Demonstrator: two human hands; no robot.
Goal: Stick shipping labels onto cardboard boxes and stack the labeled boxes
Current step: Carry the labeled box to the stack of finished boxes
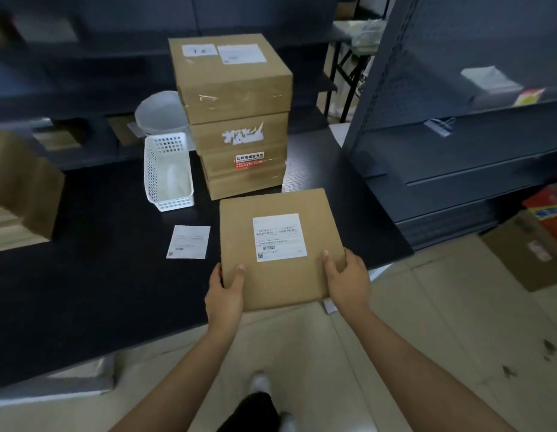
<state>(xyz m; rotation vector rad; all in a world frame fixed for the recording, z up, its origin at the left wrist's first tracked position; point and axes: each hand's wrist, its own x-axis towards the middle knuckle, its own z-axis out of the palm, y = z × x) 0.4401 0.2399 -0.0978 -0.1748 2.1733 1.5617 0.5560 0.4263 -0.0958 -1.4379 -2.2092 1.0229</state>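
A flat cardboard box [271, 282] with a white shipping label [279, 237] stuck on its top is held over the near edge of the black table [99, 275]. My left hand [224, 294] grips its near left corner, thumb on top. My right hand [345, 280] grips its near right corner the same way. Behind it stands a stack of several cardboard boxes [239, 120], the top one bearing two white labels. A loose shipping label [189, 242] lies flat on the table to the left of the held box.
A white plastic basket [168, 173] stands left of the stack, with a white bin [160, 113] behind it. Grey metal shelving [458, 135] rises at the right. More cardboard boxes sit at the far left [21, 182] and on the floor at the right [526, 254].
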